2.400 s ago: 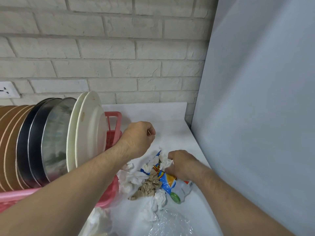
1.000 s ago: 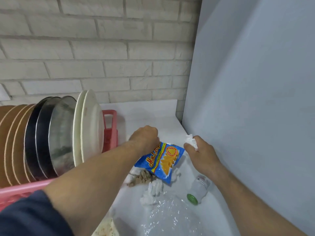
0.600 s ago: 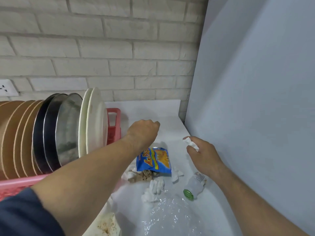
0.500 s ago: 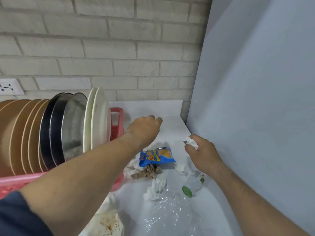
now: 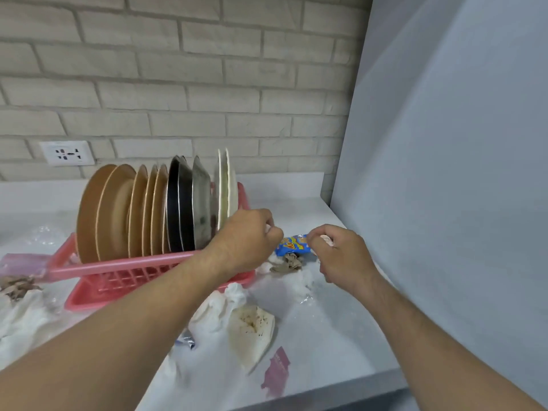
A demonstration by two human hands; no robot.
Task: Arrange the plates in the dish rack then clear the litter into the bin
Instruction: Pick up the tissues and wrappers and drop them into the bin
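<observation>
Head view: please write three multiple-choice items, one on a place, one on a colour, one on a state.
1. Where is the blue snack packet relative to the dish rack? A. inside it B. on the counter to its right C. under it
2. The rack's colour? A. green B. black C. pink
3. How are the plates placed? A. on edge B. flat, piled C. face down
1 B: it lies on the counter past the rack's end. 2 C: pink bars. 3 A: rims up, side by side.
</observation>
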